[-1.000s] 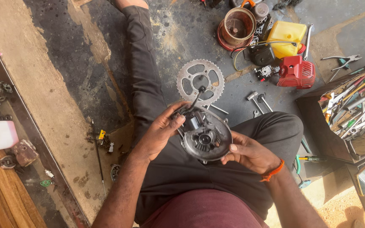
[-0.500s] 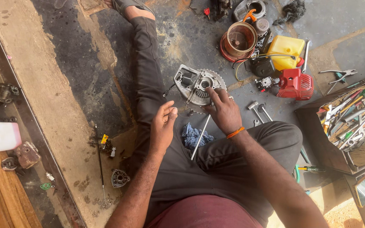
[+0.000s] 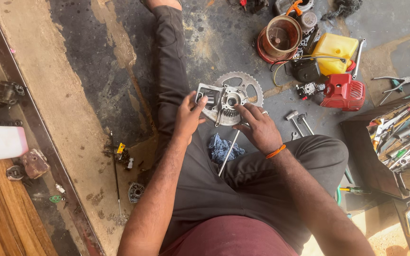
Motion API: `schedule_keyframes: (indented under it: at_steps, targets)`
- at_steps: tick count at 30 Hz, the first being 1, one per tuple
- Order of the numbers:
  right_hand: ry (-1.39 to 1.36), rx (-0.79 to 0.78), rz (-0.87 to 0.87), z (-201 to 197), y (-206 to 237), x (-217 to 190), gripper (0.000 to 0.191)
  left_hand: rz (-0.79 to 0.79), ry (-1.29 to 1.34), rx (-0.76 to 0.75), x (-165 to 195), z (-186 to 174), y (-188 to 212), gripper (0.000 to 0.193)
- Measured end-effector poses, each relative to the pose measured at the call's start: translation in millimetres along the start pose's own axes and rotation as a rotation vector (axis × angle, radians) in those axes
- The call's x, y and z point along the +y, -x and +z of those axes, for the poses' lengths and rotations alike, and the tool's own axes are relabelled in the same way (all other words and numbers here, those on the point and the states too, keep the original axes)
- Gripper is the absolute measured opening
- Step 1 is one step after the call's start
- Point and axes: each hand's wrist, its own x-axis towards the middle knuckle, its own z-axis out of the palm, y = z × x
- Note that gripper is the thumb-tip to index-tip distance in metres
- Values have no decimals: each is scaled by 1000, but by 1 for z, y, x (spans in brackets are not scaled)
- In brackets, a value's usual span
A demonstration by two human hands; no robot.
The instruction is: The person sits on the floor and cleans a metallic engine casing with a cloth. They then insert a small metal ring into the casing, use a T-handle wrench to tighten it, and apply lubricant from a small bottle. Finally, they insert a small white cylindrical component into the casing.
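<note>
I sit on the floor with one leg stretched out. A grey metal engine casing [image 3: 220,100] lies on a toothed sprocket wheel [image 3: 248,84] in front of me. My left hand [image 3: 189,117] grips the casing's left side. The fingers of my right hand [image 3: 258,125], which has an orange band at the wrist, rest on the casing's right edge near its small gear. A thin metal rod [image 3: 228,154] and a blue rag [image 3: 224,148] lie on my lap just below the casing.
A red engine cover [image 3: 342,91], a yellow tank [image 3: 335,48] and a rusty round tin [image 3: 281,35] lie at the back right. An open toolbox [image 3: 399,137] full of tools stands at the right, pliers [image 3: 395,84] beside it. Small parts [image 3: 135,191] lie at the left.
A second ago both hands held the casing over my lap. It now lies on the sprocket on the floor, and both hands have reached forward onto it.
</note>
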Motion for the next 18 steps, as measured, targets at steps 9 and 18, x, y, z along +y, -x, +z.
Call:
schedule_keyframes:
  at_steps: [9,18]
  targets:
    - [5,182,400,-66,72,14,63,55,212,36,-12,9,-5,32]
    - [-369,412,985,-73,239,31,90,46,360,30,-39,-9,-12,39]
